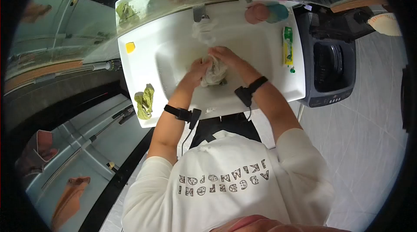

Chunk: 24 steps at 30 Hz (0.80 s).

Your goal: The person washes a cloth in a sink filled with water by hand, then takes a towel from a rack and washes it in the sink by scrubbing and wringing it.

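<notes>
Over the basin of a white sink (254,95), both my hands grip a wet, crumpled white cloth (213,74). My left hand (199,69) is closed on its left side, fingers curled in. My right hand (223,54) closes on its upper end, close beside the left. The cloth's bunched lower part hangs toward the basin floor; its exact kind cannot be made out. Just beyond my hands is the faucet (199,13), with a blurred, clear patch below its spout.
An olive-green cloth (144,101) and a yellow block (130,47) lie on the sink's left ledge. To the right are a pink cup (256,13), a teal cup (278,12) and a green-yellow tube (287,47). A dark washing machine (307,82) stands beside the sink.
</notes>
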{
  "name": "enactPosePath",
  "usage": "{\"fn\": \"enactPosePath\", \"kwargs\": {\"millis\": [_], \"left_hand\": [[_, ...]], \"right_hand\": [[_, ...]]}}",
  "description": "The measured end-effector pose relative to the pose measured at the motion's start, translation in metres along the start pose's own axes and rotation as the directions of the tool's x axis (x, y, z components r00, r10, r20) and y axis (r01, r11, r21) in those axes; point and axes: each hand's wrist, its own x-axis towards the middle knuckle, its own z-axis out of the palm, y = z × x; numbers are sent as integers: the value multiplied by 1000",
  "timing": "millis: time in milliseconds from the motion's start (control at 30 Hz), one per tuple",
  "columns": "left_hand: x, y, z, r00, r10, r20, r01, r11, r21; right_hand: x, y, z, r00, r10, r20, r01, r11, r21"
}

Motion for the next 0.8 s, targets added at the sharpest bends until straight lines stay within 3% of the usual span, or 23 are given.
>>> {"fn": "enactPosePath", "kwargs": {"millis": [33,67,100,133,200,233,267,300,333,367,400,433,467,500,533,567,633,667,733,800], "left_hand": [[-6,9,-6,996,86,20,-88,971,220],[-11,18,-13,985,170,41,-171,888,428],[-14,26,-18,941,301,152,-306,573,760],[-19,27,-22,940,304,154,-309,569,762],[-29,20,-31,921,280,272,-339,227,913],[-31,15,-37,920,287,268,-338,227,914],[-29,4,-47,934,303,187,-301,395,868],[-25,-7,-57,947,303,107,-265,548,793],[-21,-19,-67,958,286,28,-226,686,692],[-16,-28,-73,965,257,-48,-186,805,563],[-16,-28,-71,970,214,-117,-148,898,414],[-15,-27,-68,972,208,-114,-144,898,415],[-20,-18,-56,969,245,-28,-245,949,-196],[-19,-10,-45,946,325,15,-209,643,-737],[-8,-9,-40,944,330,17,-212,645,-734],[6,-13,-36,961,268,64,-131,649,-749],[21,-16,-22,975,191,112,-40,649,-760],[23,-16,-15,999,40,11,-22,723,-691],[30,-17,-5,966,-200,-162,68,807,-586],[40,-24,-3,952,-227,-207,69,815,-576]], "right_hand": [[-15,-23,-2,1000,0,2,0,1000,0],[-35,-51,-2,967,28,252,66,932,-357],[-53,-73,-2,879,142,456,211,741,-638],[-65,-88,-3,880,138,454,213,739,-639],[-81,-107,-6,898,152,414,82,865,-495],[-86,-107,-11,897,149,417,88,862,-499],[-93,-104,-17,942,-57,329,120,977,-174],[-99,-108,-17,960,-224,166,196,966,166],[-103,-114,-17,961,-226,162,199,965,169],[-112,-133,-18,981,-195,5,169,864,474],[-116,-144,-18,985,-110,-134,173,664,727],[-111,-139,-17,985,-105,-139,174,662,729],[-101,-127,-13,984,-21,-175,116,825,554],[-87,-112,-5,973,48,-225,34,937,349],[-63,-70,21,949,-182,-258,218,969,117],[-45,-36,52,883,-404,-237,386,915,-119],[-79,-68,96,924,-353,-146,231,821,-523],[-70,-63,103,926,-347,-151,225,825,-518],[-46,-44,106,808,-329,-489,-115,725,-679],[-27,-42,83,805,-237,-544,-161,796,-584]]}}
